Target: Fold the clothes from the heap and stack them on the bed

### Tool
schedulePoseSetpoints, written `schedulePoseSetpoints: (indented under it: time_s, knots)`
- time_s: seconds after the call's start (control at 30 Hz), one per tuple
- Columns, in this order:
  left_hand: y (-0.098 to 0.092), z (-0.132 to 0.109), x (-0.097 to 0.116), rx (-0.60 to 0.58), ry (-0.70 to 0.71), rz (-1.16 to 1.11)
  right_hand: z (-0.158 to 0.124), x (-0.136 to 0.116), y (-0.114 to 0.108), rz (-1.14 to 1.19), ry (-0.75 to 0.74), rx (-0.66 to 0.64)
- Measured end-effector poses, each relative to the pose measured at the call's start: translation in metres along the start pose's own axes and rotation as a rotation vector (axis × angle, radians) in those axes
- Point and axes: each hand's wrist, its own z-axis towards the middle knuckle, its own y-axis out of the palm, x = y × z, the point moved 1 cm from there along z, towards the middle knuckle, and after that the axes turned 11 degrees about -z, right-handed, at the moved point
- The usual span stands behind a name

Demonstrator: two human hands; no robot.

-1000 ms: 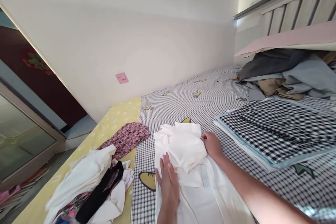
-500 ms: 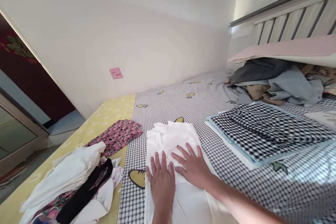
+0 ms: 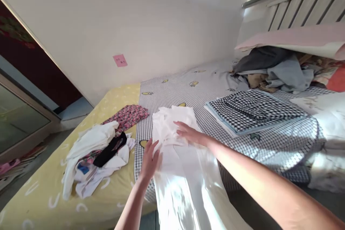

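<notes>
A long white garment (image 3: 175, 161) lies on the checked bedspread, its lower part hanging over the bed's near edge. Its upper end has a bunched or folded white part on top. My left hand (image 3: 150, 160) is at the garment's left edge, fingers apart, slightly smeared by motion; whether it touches the cloth I cannot tell. Over the garment's upper part, my right hand (image 3: 188, 133) reaches in from the right, with fingers stretched out and nothing visibly gripped.
To the left, a heap of white and black clothes (image 3: 94, 151) lies beside a pink floral garment (image 3: 126, 116) on the yellow cover. A folded black-and-white checked cloth (image 3: 256, 109) lies right, below piled grey clothes (image 3: 283, 73). A wall (image 3: 175, 25) stands behind the bed.
My hands were flat and spread on the garment; now the left is at its left edge and the right has moved farther up it. The view shows more of the hanging lower part.
</notes>
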Motion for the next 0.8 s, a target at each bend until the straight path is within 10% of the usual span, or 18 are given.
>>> schedulePoseSetpoints:
  time_s: [0.13,0.37,0.6,0.8]
  knots:
    - [-0.016,-0.114,-0.039,0.131,0.193,-0.019,-0.09,0.009,-0.004,0.261,-0.126,0.172]
    - [-0.005,-0.273,-0.112,0.187,-0.032,0.159,-0.271,0.118,0.077,-0.297,0.063,0.366]
    - [0.019,-0.276,-0.071,0.001,-0.224,0.31,-0.319,0.133,0.131,-0.42,-0.036,0.348]
    - [-0.001,-0.25,-0.033,-0.068,0.288,0.601,-0.288,0.087,0.086,-0.431,-0.156,0.38]
